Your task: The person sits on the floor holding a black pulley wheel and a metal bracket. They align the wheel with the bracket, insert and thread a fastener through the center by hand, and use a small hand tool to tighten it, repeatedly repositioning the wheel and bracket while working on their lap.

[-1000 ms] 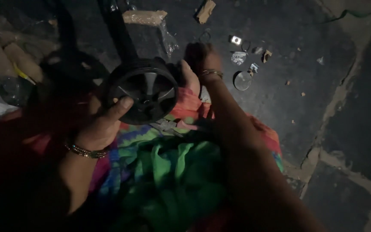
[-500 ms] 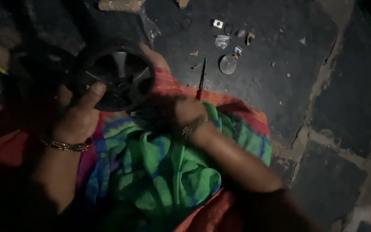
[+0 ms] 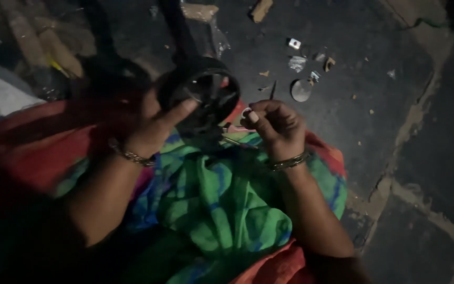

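The black spoked wheel (image 3: 203,97) is gripped by the left hand (image 3: 151,123). A small ring-shaped part (image 3: 246,112), apparently a washer, is pinched in the right hand (image 3: 277,126), just right of the wheel. Step judged: fitting the part; alignment with the hub is called for.

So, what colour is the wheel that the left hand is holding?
Black, with dark spokes; the wheel held by the left hand shows only in the head view.

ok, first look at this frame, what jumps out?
The bright green, blue and red cloth across the lap, low in the middle, stands out against the dark stone floor. Above it the left hand grips a black spoked wheel, while the right hand pinches a small ring beside it. Small metal bits, one a round disc, lie scattered on the floor at upper right.
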